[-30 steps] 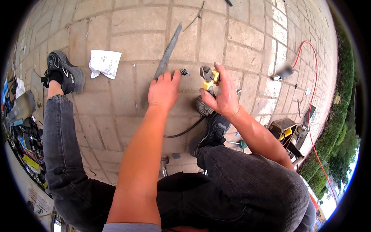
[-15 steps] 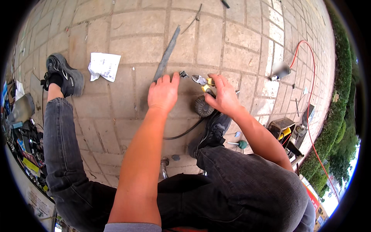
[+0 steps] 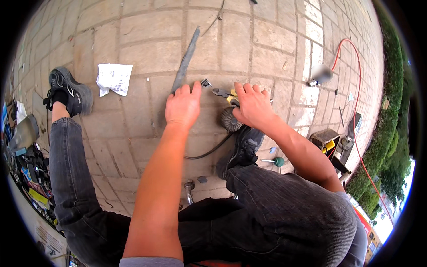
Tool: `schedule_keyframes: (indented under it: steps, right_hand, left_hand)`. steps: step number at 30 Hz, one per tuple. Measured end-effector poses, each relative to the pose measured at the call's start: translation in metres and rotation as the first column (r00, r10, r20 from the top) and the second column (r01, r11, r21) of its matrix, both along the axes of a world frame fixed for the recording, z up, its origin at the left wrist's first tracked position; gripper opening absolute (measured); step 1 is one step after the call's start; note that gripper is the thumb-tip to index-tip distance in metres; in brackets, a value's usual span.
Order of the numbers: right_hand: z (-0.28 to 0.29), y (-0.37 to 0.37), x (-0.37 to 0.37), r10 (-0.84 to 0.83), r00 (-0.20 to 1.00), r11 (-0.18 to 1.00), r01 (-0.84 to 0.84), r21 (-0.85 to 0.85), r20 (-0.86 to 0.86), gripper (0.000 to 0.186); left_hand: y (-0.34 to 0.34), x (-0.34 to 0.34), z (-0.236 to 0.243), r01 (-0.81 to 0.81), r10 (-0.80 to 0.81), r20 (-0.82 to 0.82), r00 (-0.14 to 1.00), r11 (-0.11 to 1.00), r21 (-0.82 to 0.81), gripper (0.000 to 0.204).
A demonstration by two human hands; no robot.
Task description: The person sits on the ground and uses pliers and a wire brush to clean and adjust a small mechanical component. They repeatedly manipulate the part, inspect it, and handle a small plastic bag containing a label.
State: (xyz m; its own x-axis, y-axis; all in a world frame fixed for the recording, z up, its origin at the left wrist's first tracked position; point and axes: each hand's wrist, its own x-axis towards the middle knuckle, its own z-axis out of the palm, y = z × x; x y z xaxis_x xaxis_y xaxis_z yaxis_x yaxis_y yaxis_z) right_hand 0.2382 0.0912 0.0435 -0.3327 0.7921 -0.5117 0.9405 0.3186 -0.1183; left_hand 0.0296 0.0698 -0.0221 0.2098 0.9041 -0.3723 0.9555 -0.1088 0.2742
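Near the middle, my left hand (image 3: pixel 183 104) is closed, back of the hand upward. A small black-and-silver part (image 3: pixel 206 83) sticks out at its forefinger tip, apparently pinched there. A long flat grey strip (image 3: pixel 186 60) lies on the paving and runs toward that hand; its near end is hidden. My right hand (image 3: pixel 255 104) is wrapped round yellow-and-black-handled cutting pliers (image 3: pixel 219 92). Their metal jaws point left at the small part, a short gap away. Just below the pliers sits a ribbed, round grey piece (image 3: pixel 230 119) beside my right shoe (image 3: pixel 246 147).
A white printed packet (image 3: pixel 114 80) lies far left on the brick paving. Near my right leg are a green-handled screwdriver (image 3: pixel 278 161) and an open toolbox (image 3: pixel 324 139). A red hose (image 3: pixel 358 89) curves along the right. Assorted clutter (image 3: pixel 33 173) fills the left edge. A black cable (image 3: pixel 209 153) lies below my hands.
My right hand has rolled over with the pliers, so more of its back shows and the jaws appear narrower. My left hand keeps the small part. The whole view has shifted slightly.
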Motion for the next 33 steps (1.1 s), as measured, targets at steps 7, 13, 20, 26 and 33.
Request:
schedule_keyframes:
  steps: [7, 13, 20, 26, 33]
  right_hand:
    - [-0.002, -0.005, 0.016, -0.182, 0.938, 0.980, 0.149, -0.133, -0.294, 0.064]
    - [-0.001, -0.018, -0.003, -0.117, 0.670, 0.910, 0.368, 0.190, -0.734, 0.068]
    - [-0.013, -0.003, -0.029, -0.122, 0.790, 0.946, 0.277, 0.171, -0.601, 0.072]
    - [-0.030, -0.013, -0.017, -0.005, 0.920, 0.965, 0.108, 0.240, -0.391, 0.076]
    - [-0.007, -0.011, -0.024, -0.124, 0.721, 0.918, 0.345, 0.198, -0.682, 0.073]
  left_hand:
    - [-0.002, -0.001, -0.004, 0.003, -0.003, 0.002, 1.000, 0.998, 0.063, 0.030]
    - [0.001, -0.001, 0.000, -0.003, 0.003, 0.014, 1.000, 1.000, 0.001, 0.042]
    - [0.000, -0.002, 0.004, -0.008, 0.009, 0.015, 1.000, 1.000, -0.010, 0.041]
    - [-0.001, 0.001, 0.004, 0.000, 0.000, 0.014, 1.000, 1.000, 0.025, 0.039]
    - [-0.002, 0.000, 0.002, -0.010, 0.009, 0.020, 1.000, 0.999, 0.051, 0.038]
